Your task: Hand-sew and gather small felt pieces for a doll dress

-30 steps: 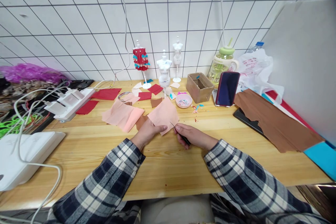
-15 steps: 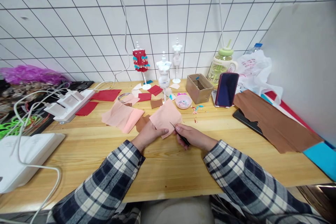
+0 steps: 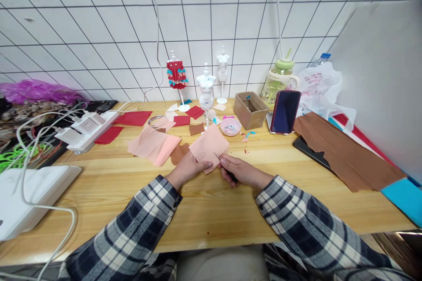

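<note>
A piece of peach fabric (image 3: 211,145) is pinched in my left hand (image 3: 189,169), thumb on top and the other fingers hidden beneath. My right hand (image 3: 237,169) is closed round small scissors (image 3: 231,176) with dark handles. Their thin blades lie at the lower right edge of the fabric. More peach fabric (image 3: 152,145) and a brown scrap (image 3: 179,153) rest on the table left of my hands. Just beyond the held piece stands a white mini dress form (image 3: 206,90).
Behind are another dress form (image 3: 223,68) and one in a red ruffled dress (image 3: 177,74). A pink bowl (image 3: 231,133), a cardboard box (image 3: 250,118) and a propped phone (image 3: 285,112) stand to the right. A power strip (image 3: 85,134) with cables lies left.
Almost nothing differs. Both hands keep their hold on the fabric and the scissors, and the view has shifted very slightly.
</note>
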### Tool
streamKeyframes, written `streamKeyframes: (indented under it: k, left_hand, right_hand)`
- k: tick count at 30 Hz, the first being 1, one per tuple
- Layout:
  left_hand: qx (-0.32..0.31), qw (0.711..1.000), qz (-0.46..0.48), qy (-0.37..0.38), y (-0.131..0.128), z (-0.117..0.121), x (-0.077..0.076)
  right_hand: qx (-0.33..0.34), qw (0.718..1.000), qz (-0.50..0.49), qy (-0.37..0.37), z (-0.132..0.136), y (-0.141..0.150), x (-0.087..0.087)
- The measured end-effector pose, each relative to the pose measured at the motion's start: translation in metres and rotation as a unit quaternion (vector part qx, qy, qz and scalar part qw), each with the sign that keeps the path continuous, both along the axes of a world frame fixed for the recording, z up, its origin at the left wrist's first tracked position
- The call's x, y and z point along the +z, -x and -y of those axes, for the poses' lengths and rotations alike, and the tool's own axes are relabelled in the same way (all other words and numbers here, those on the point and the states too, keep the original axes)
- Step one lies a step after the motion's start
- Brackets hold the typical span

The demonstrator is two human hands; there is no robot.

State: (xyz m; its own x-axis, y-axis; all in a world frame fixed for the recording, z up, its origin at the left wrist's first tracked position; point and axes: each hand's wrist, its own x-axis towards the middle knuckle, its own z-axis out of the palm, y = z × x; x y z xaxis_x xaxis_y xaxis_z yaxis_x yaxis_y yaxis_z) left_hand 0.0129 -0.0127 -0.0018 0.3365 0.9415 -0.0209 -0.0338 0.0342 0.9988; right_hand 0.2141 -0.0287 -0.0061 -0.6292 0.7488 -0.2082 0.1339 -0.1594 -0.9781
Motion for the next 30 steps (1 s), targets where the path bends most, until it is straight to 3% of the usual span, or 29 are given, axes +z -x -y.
streamKeyframes:
  k: [13, 30]
  left_hand:
    - [-0.037, 0.998, -0.049, -0.025, 0.002, -0.0001, -0.0048]
    - [-0.061, 0.998, -0.007, -0.022, -0.0037, 0.0038, 0.0001]
  right_hand:
    - [-0.005, 1.0, 0.002, -0.005, -0.0002, 0.0005, -0.0013]
    - [-0.018, 1.0, 0.002, -0.012, 0.0012, 0.0023, 0.0]
